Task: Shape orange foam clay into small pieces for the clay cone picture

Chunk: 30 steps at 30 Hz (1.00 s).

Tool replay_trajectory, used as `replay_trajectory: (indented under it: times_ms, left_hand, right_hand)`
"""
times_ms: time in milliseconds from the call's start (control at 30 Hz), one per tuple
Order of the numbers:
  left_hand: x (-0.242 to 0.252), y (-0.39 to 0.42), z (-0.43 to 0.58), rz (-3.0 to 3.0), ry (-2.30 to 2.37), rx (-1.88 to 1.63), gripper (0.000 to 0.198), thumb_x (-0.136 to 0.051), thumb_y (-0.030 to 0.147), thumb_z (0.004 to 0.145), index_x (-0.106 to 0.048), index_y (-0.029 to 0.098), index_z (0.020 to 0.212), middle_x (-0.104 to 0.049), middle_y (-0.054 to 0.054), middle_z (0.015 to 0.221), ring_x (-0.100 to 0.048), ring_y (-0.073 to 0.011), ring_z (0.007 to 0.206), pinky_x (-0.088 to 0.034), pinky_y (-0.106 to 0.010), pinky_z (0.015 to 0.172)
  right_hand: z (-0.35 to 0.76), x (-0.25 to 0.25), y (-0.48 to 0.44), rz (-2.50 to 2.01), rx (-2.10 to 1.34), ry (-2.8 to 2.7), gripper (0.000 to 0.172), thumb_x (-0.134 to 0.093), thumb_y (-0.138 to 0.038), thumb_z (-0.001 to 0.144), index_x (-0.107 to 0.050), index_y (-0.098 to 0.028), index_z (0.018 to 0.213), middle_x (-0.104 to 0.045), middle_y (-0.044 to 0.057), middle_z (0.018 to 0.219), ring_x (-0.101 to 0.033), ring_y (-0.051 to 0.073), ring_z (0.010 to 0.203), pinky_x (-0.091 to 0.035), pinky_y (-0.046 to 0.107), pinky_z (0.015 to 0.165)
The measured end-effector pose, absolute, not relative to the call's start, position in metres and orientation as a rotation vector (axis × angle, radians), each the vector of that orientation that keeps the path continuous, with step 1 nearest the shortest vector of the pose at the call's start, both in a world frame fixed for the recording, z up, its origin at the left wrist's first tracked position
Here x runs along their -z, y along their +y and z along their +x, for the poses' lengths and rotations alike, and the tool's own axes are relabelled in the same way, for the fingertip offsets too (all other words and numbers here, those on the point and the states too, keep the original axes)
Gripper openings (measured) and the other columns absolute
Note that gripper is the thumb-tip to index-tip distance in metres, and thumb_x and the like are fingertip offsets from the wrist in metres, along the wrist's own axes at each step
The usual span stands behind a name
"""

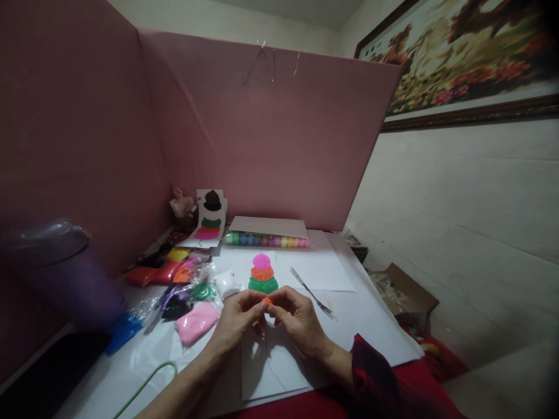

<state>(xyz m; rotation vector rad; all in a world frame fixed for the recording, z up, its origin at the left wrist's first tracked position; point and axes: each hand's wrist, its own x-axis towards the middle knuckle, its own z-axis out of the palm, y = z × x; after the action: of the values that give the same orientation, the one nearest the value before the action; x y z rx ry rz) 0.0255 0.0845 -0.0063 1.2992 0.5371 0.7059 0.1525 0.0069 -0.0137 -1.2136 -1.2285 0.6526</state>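
Pinching a small orange piece [268, 301] narrowly between fingertips of left hand [241, 314] and right hand [298, 317], low centre of the frame. Positioned above white paper [259, 381] bearing stacked pink, orange and green shapes [262, 273]. Flanked by fork [314, 297] right of centre, coloured packets [196, 323] lower left.

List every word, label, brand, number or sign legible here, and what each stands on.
None can be read.
Framed picture: small dark marks near its upper left corner, too small and blurred to tell whether they are writing.
Pink packet: no lettering can be made out.
Near sheet: a thin line, no letters visible.
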Motion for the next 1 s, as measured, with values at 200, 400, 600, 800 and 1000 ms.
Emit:
replay_trajectory:
  times_ms: [200,400,600,800,1000]
  left_hand:
    - [0.007,0.084,0.028,1.286,0.590,-0.814,0.024,-0.071,0.034,0.065,-0.063,0.012,0.066,-0.053,0.004,0.042,-0.049,-0.0095,0.035,-0.039,-0.020,0.035]
    - [0.010,0.089,0.027,1.053,0.641,-0.959,0.027,-0.073,0.032,0.064,-0.064,0.013,0.080,-0.065,-0.002,0.067,-0.053,-0.0085,0.044,-0.042,-0.019,0.038]
    - [0.010,0.088,0.026,1.181,0.574,-0.699,0.035,-0.073,0.035,0.065,-0.066,0.011,0.090,-0.062,-0.003,0.068,-0.054,-0.0104,0.047,-0.047,-0.022,0.039]
    - [0.009,0.087,0.026,1.276,0.508,-0.593,0.029,-0.070,0.036,0.069,-0.068,0.011,0.084,-0.062,-0.003,0.066,-0.053,-0.0098,0.045,-0.048,-0.023,0.041]
    - [0.010,0.087,0.025,1.336,0.555,-0.723,0.025,-0.067,0.035,0.072,-0.066,0.011,0.080,-0.062,-0.001,0.059,-0.052,-0.0087,0.043,-0.043,-0.019,0.039]
  right_hand:
    - [0.152,0.013,0.007,-1.246,-0.569,-1.226,0.011,-0.062,-0.026,0.079,-0.057,-0.017,0.076,-0.058,-0.001,0.066,-0.054,0.012,0.057,-0.045,0.023,0.053]
    - [0.156,0.022,0.016,-1.173,-0.661,-0.974,0.018,-0.066,-0.031,0.074,-0.056,-0.016,0.076,-0.052,-0.005,0.057,-0.048,0.009,0.046,-0.043,0.020,0.043]
    - [0.157,0.024,0.016,-1.166,-0.666,-1.025,0.010,-0.064,-0.026,0.077,-0.062,-0.016,0.076,-0.056,-0.002,0.060,-0.052,0.011,0.052,-0.042,0.021,0.045]
    - [0.157,0.018,0.011,-1.142,-0.597,-1.178,0.012,-0.059,-0.024,0.082,-0.069,-0.018,0.080,-0.057,0.001,0.072,-0.055,0.013,0.060,-0.044,0.022,0.049]
    - [0.154,0.015,0.008,-1.117,-0.714,-1.175,0.013,-0.059,-0.026,0.082,-0.062,-0.017,0.091,-0.061,0.001,0.074,-0.057,0.014,0.064,-0.047,0.023,0.053]
